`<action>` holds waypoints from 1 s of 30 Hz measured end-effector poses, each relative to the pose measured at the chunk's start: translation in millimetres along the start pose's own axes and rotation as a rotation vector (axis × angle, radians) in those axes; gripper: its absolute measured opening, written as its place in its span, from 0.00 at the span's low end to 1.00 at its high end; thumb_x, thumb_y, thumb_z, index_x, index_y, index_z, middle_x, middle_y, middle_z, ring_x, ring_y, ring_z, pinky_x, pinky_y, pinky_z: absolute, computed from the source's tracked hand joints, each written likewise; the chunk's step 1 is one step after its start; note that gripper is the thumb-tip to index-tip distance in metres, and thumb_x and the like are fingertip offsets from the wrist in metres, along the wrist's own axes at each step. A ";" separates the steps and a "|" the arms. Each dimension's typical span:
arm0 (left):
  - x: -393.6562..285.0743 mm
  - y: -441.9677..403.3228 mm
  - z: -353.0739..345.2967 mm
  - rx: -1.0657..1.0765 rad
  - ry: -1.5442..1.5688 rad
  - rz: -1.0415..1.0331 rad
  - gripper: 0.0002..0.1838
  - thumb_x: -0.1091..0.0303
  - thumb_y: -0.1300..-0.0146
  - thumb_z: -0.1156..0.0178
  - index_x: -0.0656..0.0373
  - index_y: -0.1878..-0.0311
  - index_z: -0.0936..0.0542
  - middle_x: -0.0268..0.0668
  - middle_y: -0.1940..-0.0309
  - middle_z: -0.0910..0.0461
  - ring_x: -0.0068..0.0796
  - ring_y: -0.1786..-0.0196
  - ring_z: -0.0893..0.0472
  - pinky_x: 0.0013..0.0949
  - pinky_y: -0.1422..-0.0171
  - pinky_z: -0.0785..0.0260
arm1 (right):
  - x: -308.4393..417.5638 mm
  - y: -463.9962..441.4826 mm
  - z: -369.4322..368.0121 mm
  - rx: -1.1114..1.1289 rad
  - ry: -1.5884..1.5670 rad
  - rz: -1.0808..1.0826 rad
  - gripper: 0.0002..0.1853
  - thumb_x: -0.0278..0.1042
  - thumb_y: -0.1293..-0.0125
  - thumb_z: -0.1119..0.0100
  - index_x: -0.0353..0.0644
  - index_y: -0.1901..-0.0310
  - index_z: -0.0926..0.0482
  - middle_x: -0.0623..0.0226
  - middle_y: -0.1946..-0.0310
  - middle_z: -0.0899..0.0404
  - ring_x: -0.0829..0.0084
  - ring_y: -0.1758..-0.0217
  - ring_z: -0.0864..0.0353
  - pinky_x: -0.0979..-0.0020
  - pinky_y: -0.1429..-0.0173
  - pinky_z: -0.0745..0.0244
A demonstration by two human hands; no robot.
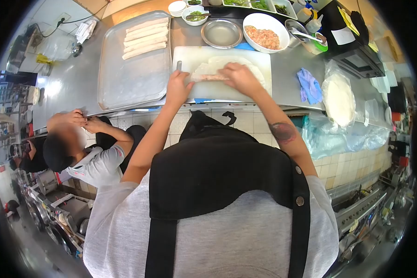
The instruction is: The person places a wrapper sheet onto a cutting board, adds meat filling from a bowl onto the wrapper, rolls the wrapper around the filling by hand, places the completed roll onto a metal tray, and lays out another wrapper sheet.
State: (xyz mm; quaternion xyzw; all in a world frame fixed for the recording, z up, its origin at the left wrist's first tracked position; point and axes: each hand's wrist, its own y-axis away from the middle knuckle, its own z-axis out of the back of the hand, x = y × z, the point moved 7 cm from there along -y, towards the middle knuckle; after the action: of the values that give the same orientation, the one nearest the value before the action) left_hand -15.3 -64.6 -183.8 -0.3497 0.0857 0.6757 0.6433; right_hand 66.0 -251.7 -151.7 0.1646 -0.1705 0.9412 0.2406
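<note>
A thin round dough wrapper (248,61) lies spread on a white cutting board (190,54). Across its near part runs a strip of pinkish minced meat filling (211,78). My right hand (238,78), slightly blurred, has its fingers bent and pressed together over the right end of that strip; its fingertips are partly hidden. At the board's left edge is my left hand (177,87), its thumb apart from the fingers and near the wrapper's left edge, with nothing visible in it.
Left of the board, a large metal tray (129,83) carries several long pale rolls (146,37). Behind the board stand a metal bowl (221,33) and a white bowl of minced meat (263,38). A blue cloth (309,85) and bagged dough (338,95) lie right. Another person (90,148) is at left.
</note>
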 end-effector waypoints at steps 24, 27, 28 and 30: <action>-9.4 -6.0 -24.6 -0.146 0.077 0.301 0.06 0.73 0.50 0.34 0.64 0.72 0.22 0.48 0.75 0.22 0.44 0.70 0.20 0.41 0.63 0.28 | 4.2 -44.9 -35.5 -0.001 -0.414 -0.057 0.13 0.31 0.47 0.39 0.45 0.58 0.17 0.61 0.58 0.22 0.59 0.54 0.21 0.61 0.48 0.26; -15.6 -1.0 -19.8 -0.198 0.174 0.330 0.08 0.73 0.50 0.33 0.65 0.72 0.23 0.44 0.77 0.21 0.39 0.74 0.20 0.38 0.67 0.28 | -10.6 -43.5 -33.8 0.014 -0.436 -0.131 0.14 0.28 0.47 0.42 0.41 0.57 0.17 0.57 0.58 0.22 0.56 0.55 0.21 0.61 0.47 0.26; -18.2 -0.7 -17.4 -0.244 0.207 0.321 0.08 0.73 0.49 0.33 0.64 0.72 0.24 0.43 0.78 0.21 0.37 0.75 0.20 0.37 0.68 0.29 | -11.9 -43.2 -34.4 0.012 -0.435 -0.136 0.14 0.28 0.47 0.42 0.41 0.57 0.17 0.57 0.58 0.22 0.56 0.55 0.21 0.61 0.47 0.26; -18.9 0.9 -22.7 -0.260 0.207 0.303 0.08 0.74 0.48 0.34 0.64 0.73 0.24 0.43 0.78 0.22 0.36 0.75 0.20 0.36 0.68 0.29 | -8.6 -42.9 -37.4 0.062 -0.357 -0.106 0.15 0.27 0.47 0.42 0.43 0.56 0.18 0.57 0.58 0.22 0.57 0.55 0.21 0.61 0.48 0.26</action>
State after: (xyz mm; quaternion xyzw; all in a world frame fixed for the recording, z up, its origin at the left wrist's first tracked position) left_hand -9.3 -92.8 -189.9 -0.4800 0.1150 0.7304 0.4721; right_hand 86.5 -204.7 -177.9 0.3451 -0.1725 0.8879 0.2508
